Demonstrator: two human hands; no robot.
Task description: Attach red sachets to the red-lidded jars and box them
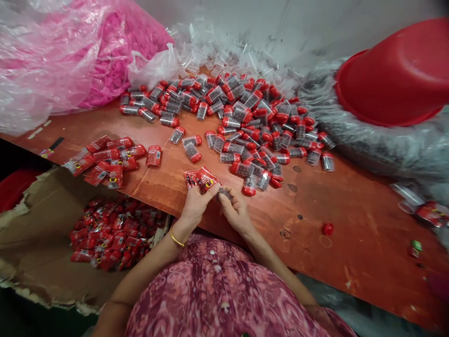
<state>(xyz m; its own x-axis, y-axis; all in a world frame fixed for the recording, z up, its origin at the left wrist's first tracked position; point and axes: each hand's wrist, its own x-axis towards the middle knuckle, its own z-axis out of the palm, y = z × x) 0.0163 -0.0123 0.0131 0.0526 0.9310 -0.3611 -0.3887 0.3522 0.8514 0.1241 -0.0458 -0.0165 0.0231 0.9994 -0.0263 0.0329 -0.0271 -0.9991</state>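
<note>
My left hand [195, 205], with a gold bangle at its wrist, is closed on a few flat red printed wrappers [203, 178] that fan out above its fingers. My right hand [237, 210] is closed on a small dark-filled container [224, 192], mostly covered by the fingers. The two hands nearly meet, and the container's end is at the wrappers' edge; I cannot tell whether it is inside one. Beyond them lies a big heap of clear containers [242, 112] with red caps and dark contents. Several wrapped red packs [115, 157] lie to the left on the table.
A cardboard box [38, 229] below the table edge holds many wrapped red packs [115, 234]. Clear empty tubes [238, 54] are piled along the wall. A bag of pink parts [115, 51] stands back left, a red bucket [396, 75] back right. A red cap [327, 229] lies on the table [315, 271].
</note>
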